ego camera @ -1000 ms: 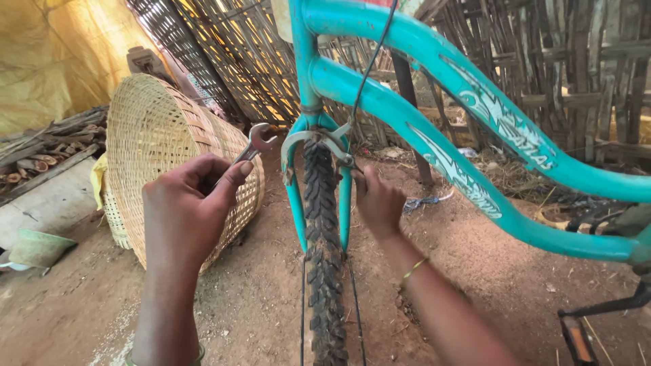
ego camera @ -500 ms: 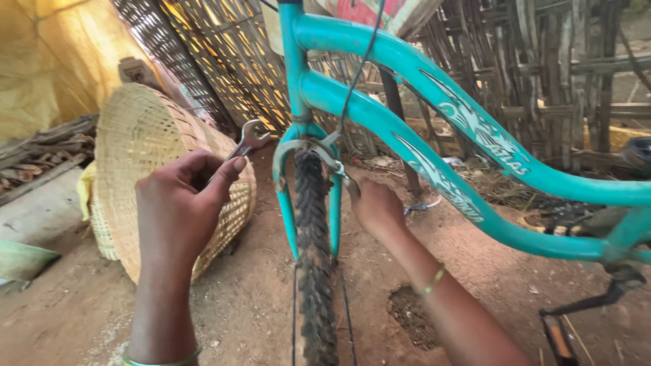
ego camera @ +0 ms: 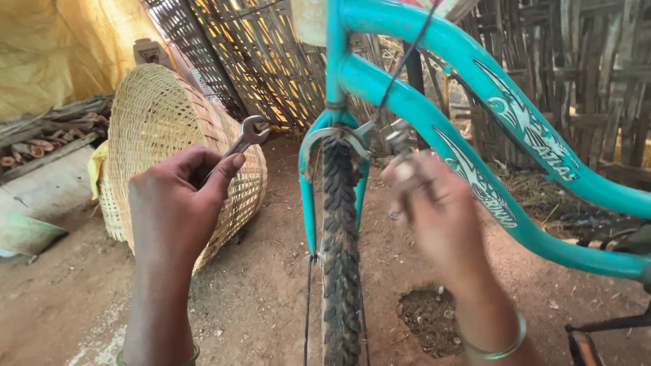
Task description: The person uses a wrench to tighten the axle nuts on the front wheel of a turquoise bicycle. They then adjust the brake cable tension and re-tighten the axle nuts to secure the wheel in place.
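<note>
Clamped in the left hand (ego camera: 173, 210), a metal spanner (ego camera: 245, 139) sticks up and to the right between the thumb and the curled fingers, its open jaw at the top, free of any nut and level with the top of the front tyre (ego camera: 339, 251). The right hand (ego camera: 437, 217) is blurred; its fingers are bunched at the brake (ego camera: 390, 135), the small metal part on the right side of the fork (ego camera: 306, 190), and it looks pinched on a piece there, though the blur hides exactly what it grips.

The tyre stands upright in the middle of the view, between the 2 turquoise fork legs, with a thin brake cable (ego camera: 407, 61) running down to the brake from above. The turquoise bicycle frame (ego camera: 502, 135) slopes away to the right.

By the look of it, the step in hand is adjusting or fixing the front brake: 1 hand steadies the part while the tool waits. A next move would seem to call for bringing the spanner across the tyre, setting its jaw square on the brake bolt, and keeping the part steady.

Behind the left hand a large woven basket (ego camera: 156, 115) lies tipped on its side on the dirt floor (ego camera: 271, 298), in front of a slatted cane wall (ego camera: 258, 61).
</note>
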